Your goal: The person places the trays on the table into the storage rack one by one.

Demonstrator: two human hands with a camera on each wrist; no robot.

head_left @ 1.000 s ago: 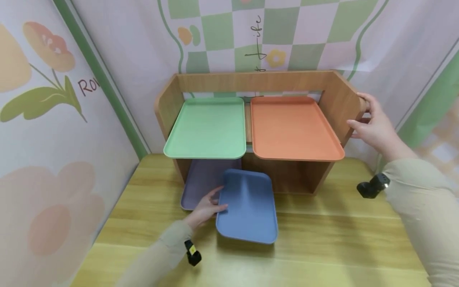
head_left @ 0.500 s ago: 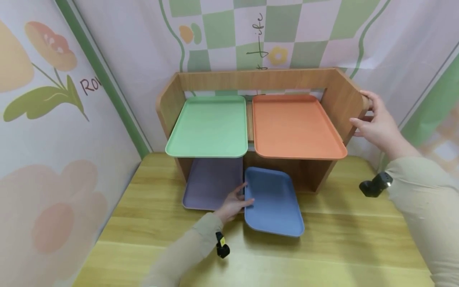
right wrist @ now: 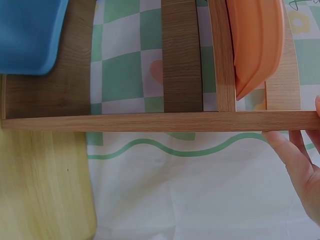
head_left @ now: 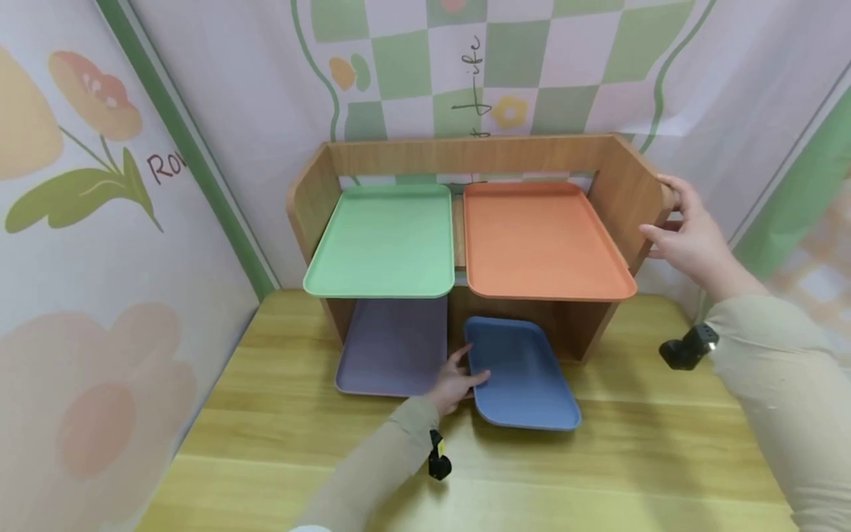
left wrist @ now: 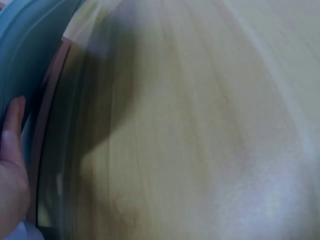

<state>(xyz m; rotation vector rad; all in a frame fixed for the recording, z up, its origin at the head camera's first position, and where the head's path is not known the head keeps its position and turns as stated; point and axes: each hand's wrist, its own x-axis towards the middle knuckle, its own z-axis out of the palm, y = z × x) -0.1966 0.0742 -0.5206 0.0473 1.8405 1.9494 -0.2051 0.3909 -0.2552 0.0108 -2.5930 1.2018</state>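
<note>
Head view is showing the left hand gripping the blue tray's left edge, having swung it rightward and deeper; it is now lying half under the wooden shelf at 5 o'clock of the purple tray. Right hand is still clasping the shelf's right panel, steadying it.

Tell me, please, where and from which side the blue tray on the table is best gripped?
I would take the blue tray by its raised rim on the near short edge, coming from the front. Its far end lies under the wooden shelf, and the left hand already holds the left long edge beside the purple tray. The near edge juts out over the table, so fingers can probably pinch the rim there.
</note>
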